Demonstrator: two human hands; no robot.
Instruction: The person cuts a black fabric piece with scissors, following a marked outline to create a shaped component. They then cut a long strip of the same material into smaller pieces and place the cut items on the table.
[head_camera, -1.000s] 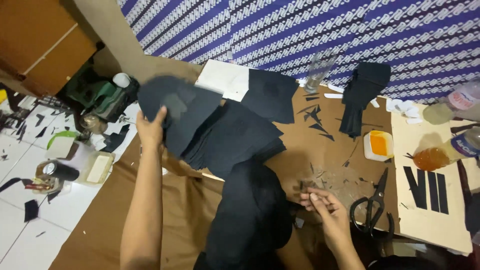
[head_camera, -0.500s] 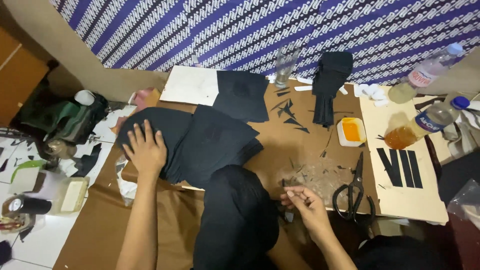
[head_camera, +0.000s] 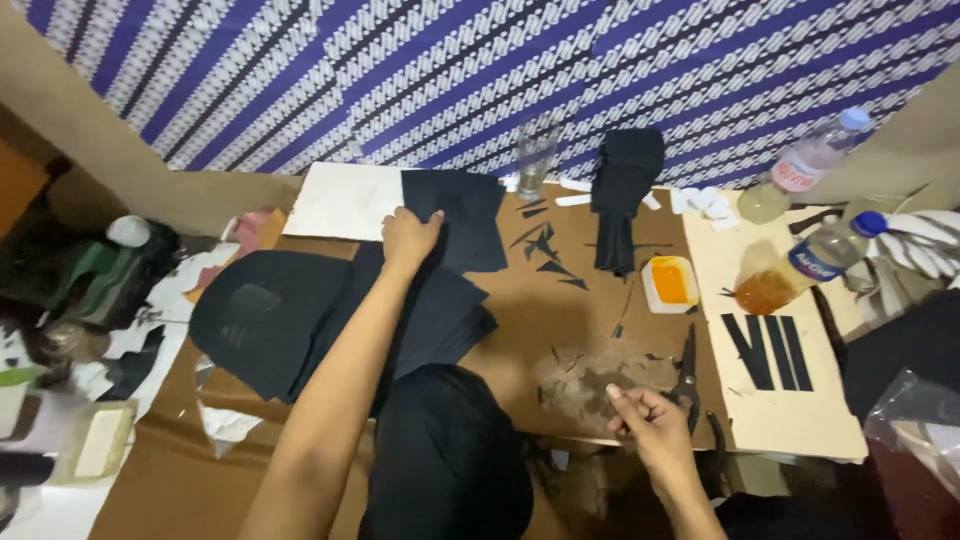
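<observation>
Brown work board (head_camera: 600, 330): drinking glass (head_camera: 536, 160), orange-filled tub (head_camera: 669, 284), scissors (head_camera: 688, 375), 3 black strips (head_camera: 768, 351), 2 bottles. Left hand (head_camera: 408, 236), fingers spread flat, presses the black sheet (head_camera: 455, 225) at the far edge; earlier it lay on the nearer rounded piece (head_camera: 262, 318). Right hand (head_camera: 645, 422) loosely curled; contents indiscernible.

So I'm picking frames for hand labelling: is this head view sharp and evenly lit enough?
Head view: mildly soft throughout, the left edge more blurred; both the left hand and right hand remain readable. Lighting is dim and warm, so the black fabric pieces lose detail and merge. Faint glare on the drinking glass; edges bow slightly from the wide lens.
</observation>
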